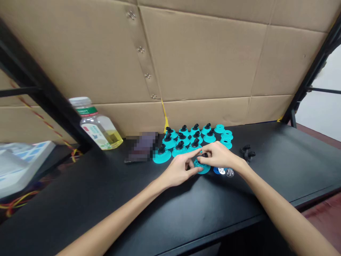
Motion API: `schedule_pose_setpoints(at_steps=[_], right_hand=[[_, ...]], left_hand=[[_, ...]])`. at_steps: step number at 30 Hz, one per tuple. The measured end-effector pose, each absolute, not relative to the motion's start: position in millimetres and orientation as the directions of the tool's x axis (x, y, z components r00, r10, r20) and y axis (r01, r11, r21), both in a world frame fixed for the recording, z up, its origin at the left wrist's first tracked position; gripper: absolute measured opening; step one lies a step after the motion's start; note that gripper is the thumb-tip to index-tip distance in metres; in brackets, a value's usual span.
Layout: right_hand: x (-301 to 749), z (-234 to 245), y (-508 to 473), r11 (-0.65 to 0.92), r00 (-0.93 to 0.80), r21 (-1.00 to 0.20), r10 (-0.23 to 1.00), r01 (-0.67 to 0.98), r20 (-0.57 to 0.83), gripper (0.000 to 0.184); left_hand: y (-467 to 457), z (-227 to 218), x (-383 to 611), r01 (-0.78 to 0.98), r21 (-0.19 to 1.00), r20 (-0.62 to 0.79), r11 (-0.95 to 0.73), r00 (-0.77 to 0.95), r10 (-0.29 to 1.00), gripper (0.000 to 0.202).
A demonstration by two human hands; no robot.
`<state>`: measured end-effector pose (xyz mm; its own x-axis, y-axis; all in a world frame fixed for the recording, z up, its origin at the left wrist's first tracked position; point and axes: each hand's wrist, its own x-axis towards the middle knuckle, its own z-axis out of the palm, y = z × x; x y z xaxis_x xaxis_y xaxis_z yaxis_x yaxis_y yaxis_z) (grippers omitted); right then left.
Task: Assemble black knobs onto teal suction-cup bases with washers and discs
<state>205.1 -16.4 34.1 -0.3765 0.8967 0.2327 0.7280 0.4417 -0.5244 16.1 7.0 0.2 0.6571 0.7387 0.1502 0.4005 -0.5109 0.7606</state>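
We have the left hand [181, 168] narrow on a teal cup [201, 168] on the surface [279, 160], the right hand [218, 155] pinching a black knob [204, 155] over it. Most other cups [179, 151] already carry knobs; three bare cups [226, 143] remain, loose knobs [247, 153] nearby.

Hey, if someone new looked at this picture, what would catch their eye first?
The rows of turquoise discs with black angled fittings stand out most, bright against the black table in the middle of the view. At the front of the group, the left hand and right hand meet over one more disc. Further left, a clear bottle with yellow liquid sits by the cardboard wall.
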Motion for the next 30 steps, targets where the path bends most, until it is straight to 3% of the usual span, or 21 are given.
schedule_pose_setpoints(at_steps=[5, 12, 18, 24, 30], right_hand=[[204.9, 35.6, -17.7, 0.452, -0.396, -0.528, 0.89, 0.719, 0.223, 0.024], [206.3, 31.8, -15.8, 0.425, -0.357, -0.5, 0.905, 0.754, 0.232, 0.032], [206.9, 35.2, -18.0, 0.426, -0.368, -0.521, 0.904, 0.739, 0.218, 0.031], [207.9, 31.2, -14.5, 0.428, -0.36, -0.509, 0.904, 0.747, 0.231, 0.033], [207.1, 32.7, -15.5, 0.44, -0.376, -0.525, 0.897, 0.729, 0.231, 0.028]], left_hand=[[3.7, 1.8, 18.2, 0.399, 0.724, 0.254, -0.563, 0.605, 0.755, 0.07], [8.4, 6.2, 13.3, 0.344, 0.853, 0.065, -0.392, 0.676, 0.734, 0.082], [3.4, 5.3, 18.2, 0.403, 0.758, 0.22, -0.514, 0.583, 0.782, 0.083], [8.1, 2.2, 15.5, 0.392, 0.776, 0.142, -0.494, 0.655, 0.743, 0.076], [4.0, 1.3, 17.8, 0.441, 0.691, 0.252, -0.573, 0.596, 0.762, 0.078]])
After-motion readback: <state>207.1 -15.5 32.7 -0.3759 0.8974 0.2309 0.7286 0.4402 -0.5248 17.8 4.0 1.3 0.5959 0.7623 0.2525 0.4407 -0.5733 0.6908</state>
